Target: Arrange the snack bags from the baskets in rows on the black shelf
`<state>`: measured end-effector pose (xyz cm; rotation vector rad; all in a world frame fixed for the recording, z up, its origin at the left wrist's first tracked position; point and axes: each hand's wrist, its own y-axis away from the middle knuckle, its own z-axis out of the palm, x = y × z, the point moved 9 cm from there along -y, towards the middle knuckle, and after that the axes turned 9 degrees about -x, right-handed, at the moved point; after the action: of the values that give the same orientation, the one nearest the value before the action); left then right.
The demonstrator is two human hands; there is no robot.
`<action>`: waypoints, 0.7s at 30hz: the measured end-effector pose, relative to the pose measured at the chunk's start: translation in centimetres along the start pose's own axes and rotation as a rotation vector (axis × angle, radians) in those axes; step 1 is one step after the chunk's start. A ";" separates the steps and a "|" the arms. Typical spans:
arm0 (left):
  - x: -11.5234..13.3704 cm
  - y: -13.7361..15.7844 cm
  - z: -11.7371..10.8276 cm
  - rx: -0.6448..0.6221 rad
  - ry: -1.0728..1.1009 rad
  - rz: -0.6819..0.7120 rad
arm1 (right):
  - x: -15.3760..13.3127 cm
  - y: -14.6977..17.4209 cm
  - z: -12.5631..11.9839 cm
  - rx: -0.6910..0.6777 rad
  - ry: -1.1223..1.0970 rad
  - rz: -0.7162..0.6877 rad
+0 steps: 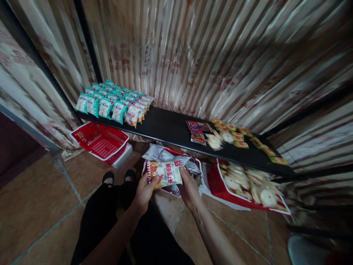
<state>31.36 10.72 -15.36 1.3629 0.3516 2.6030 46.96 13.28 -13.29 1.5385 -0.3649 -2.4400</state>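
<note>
Fingers (pixel 155 180) of both hands close on a snack packet (pixel 167 175), a cream-and-yellow pillow bag with red lettering and a striped end. From where I stand, the left hand (pixel 145 193) pinches it near its striped end, thumb laid over the front, while the right hand (pixel 191 189) grips the opposite end. They hold the packet, its printed face up, over a red basket (pixel 176 151) heaped with pale bluish packets (pixel 162 154), in front of a long black shelf (pixel 165 123).

On the shelf's left end stand rows of teal-and-white packets (pixel 106 106), and right beside them a row of cream packets (pixel 134 114) with striped edges like the held one. Farther right lie red-and-purple packets (pixel 197 132), pale goods in clear bags (pixel 214 140) and small yellow packets (pixel 240 144).

Below the shelf's left part sits a second basket (pixel 103 143), red with a white rim; to the right, a third basket (pixel 213 180) is piled with clear bags of pale, flat, round pieces (pixel 267 197). Striped sheeting (pixel 176 55) hangs behind, and brownish tiles (pixel 46 206) cover the floor.
</note>
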 end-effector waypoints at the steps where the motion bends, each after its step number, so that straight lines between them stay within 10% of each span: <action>1: -0.4 0.4 0.2 0.008 0.017 0.013 | 0.1 0.5 -0.2 -0.021 -0.011 -0.018; 21: -8.6 6.9 10.0 -0.204 0.101 -0.110 | -2.2 11.0 -10.3 0.184 -0.111 -0.188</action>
<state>44.13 3.04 -14.53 1.1170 0.1646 2.5419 57.95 2.77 -12.10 1.5777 -0.4992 -2.7123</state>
